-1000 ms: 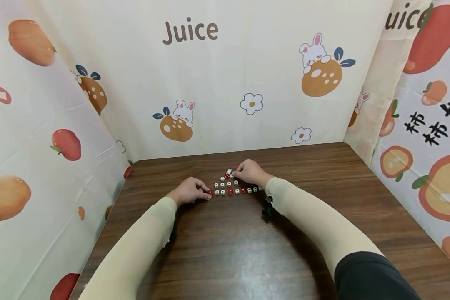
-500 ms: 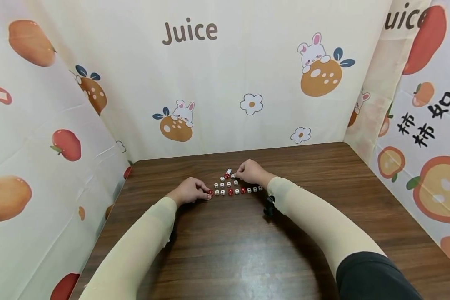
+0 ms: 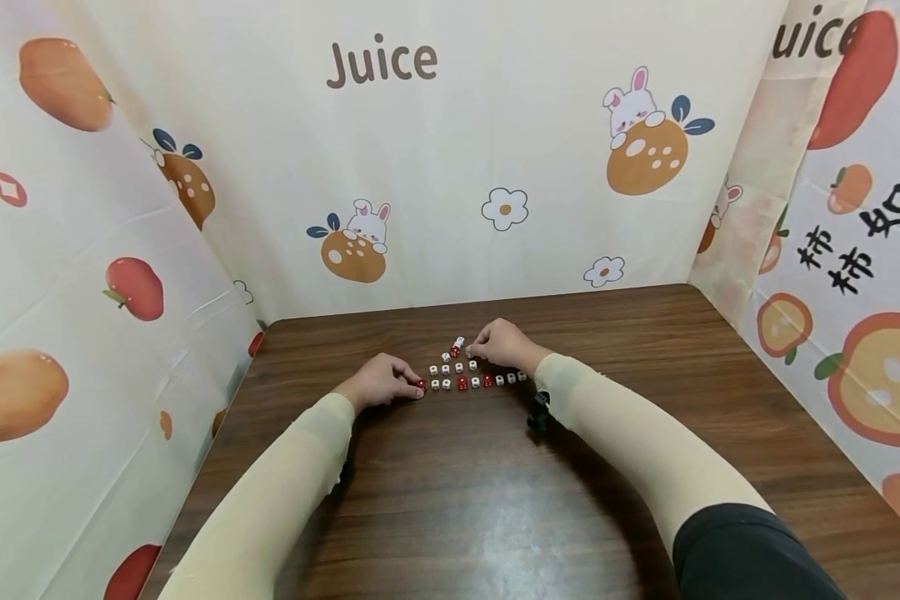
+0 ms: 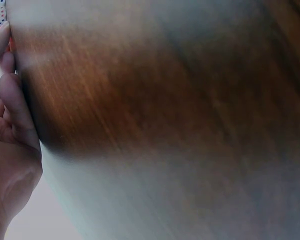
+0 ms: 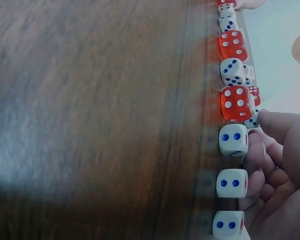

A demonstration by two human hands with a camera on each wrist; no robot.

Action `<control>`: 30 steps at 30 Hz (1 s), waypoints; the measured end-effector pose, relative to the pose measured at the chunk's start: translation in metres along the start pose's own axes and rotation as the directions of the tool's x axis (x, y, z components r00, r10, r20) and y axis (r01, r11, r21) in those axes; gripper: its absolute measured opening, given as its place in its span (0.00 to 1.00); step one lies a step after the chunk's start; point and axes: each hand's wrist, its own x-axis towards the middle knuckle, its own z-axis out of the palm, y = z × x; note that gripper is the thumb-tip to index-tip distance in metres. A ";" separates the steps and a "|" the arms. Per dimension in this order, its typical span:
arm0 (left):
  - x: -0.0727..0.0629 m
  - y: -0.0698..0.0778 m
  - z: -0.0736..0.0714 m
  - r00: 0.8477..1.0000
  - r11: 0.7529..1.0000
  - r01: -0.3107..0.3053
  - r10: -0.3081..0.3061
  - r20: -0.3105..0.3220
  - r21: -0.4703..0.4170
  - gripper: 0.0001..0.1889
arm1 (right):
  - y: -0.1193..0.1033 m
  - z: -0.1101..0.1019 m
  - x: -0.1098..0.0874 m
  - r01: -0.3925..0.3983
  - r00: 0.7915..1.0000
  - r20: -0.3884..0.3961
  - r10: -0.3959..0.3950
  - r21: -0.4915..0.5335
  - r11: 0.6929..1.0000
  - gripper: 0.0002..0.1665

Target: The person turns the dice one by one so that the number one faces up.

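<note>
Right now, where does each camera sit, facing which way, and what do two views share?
Head: on the head, facing forward and down at table, dice and cloth; both arms, left hand and right hand show.
Left wrist: on that wrist, facing mostly table; left hand at left, dice in the top left corner.
Right wrist: on that wrist, facing along the front dice row; right hand at right, a bit of left hand at top.
Head and right wrist share that row and both hands.

Dice (image 5: 236,103) are seen as smooth, glossy plastic, the worktop (image 3: 457,483) as sheened wood grain; matt, creased cloth (image 3: 450,142) is hung across the upper frame.
</note>
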 end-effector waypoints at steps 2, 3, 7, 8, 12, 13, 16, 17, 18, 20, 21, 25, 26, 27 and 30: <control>0.000 0.000 0.000 1.000 1.000 0.002 -0.002 0.001 -0.004 0.07 | 0.002 -0.001 -0.001 0.012 1.000 0.000 -0.012 0.003 1.000 0.16; 0.000 0.000 0.000 1.000 1.000 -0.002 0.002 0.002 -0.008 0.07 | 0.002 -0.001 -0.001 0.019 1.000 -0.002 -0.019 -0.002 1.000 0.16; 0.001 0.000 0.000 1.000 1.000 -0.002 0.002 -0.002 -0.015 0.06 | 0.005 -0.003 -0.001 0.016 1.000 -0.009 -0.016 0.000 1.000 0.17; 0.001 0.000 0.000 1.000 1.000 -0.002 0.002 -0.003 -0.018 0.06 | 0.005 -0.004 -0.001 0.016 1.000 -0.011 -0.016 0.000 1.000 0.17; 0.002 -0.001 0.000 1.000 1.000 0.000 0.000 -0.006 -0.020 0.06 | 0.007 -0.005 0.000 0.015 1.000 -0.017 -0.015 -0.004 1.000 0.17; 0.002 -0.001 0.000 1.000 1.000 0.001 -0.001 -0.005 -0.021 0.06 | 0.008 -0.004 0.000 0.014 1.000 -0.019 -0.014 -0.007 1.000 0.17; 0.003 -0.002 0.000 1.000 1.000 -0.001 0.001 -0.004 -0.017 0.06 | 0.009 -0.005 0.001 0.009 1.000 -0.025 -0.009 -0.009 1.000 0.17; 0.003 -0.002 0.000 1.000 1.000 -0.002 0.002 -0.004 -0.018 0.06 | 0.009 -0.005 0.002 0.004 1.000 -0.028 -0.005 -0.006 1.000 0.17; 0.003 -0.002 0.000 1.000 1.000 -0.003 0.003 -0.003 -0.018 0.06 | 0.010 -0.005 0.003 -0.003 1.000 -0.029 0.003 -0.002 1.000 0.17; 0.004 -0.002 0.000 1.000 1.000 -0.002 0.002 -0.002 -0.020 0.06 | 0.020 -0.002 0.014 -0.003 1.000 -0.031 0.004 0.007 1.000 0.18; 0.004 -0.002 0.000 1.000 1.000 -0.002 0.002 -0.002 -0.019 0.06 | 0.026 0.000 0.020 -0.009 0.999 -0.032 0.009 0.000 1.000 0.18; 0.004 -0.002 0.000 1.000 1.000 0.008 -0.008 0.002 -0.025 0.06 | 0.034 0.002 0.032 -0.037 0.999 -0.010 0.037 -0.004 0.999 0.18; 0.004 -0.002 0.000 1.000 1.000 0.008 -0.008 0.003 -0.024 0.07 | 0.034 0.002 0.033 -0.042 0.999 -0.008 0.042 0.004 0.999 0.18; 0.004 -0.002 0.000 1.000 1.000 0.007 -0.007 0.003 -0.022 0.07 | 0.025 -0.001 0.026 -0.059 0.998 -0.004 0.059 0.011 0.998 0.18; 0.003 -0.002 0.000 1.000 1.000 0.005 -0.005 0.001 -0.018 0.07 | 0.019 -0.005 0.014 -0.050 0.999 -0.011 0.051 0.063 0.997 0.17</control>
